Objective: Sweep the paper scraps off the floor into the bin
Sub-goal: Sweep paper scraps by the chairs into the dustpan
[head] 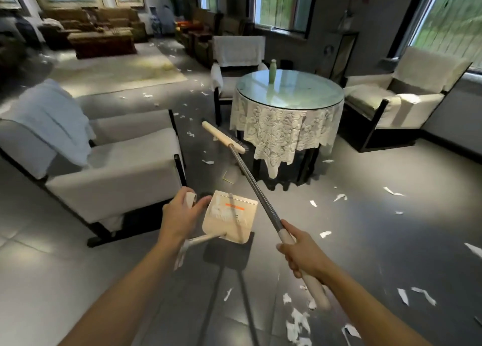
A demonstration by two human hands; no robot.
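My right hand (302, 254) grips the cream grip of a broom handle (255, 189); the metal shaft runs up and away to the cream broom head (223, 137), raised near the round table. My left hand (180, 212) holds the top of a long dustpan handle, and the cream dustpan (229, 220) hangs tilted above the grey tiles with a few white scraps in it. White paper scraps (297, 322) lie on the floor near my feet, more scraps (340, 197) to the right and further back along the aisle. No bin is in view.
A white armchair (117, 168) stands close on the left. A round glass-topped table (292, 95) with a lace cloth and a green bottle stands ahead, chairs behind and right of it. Sofas and a rug fill the far left.
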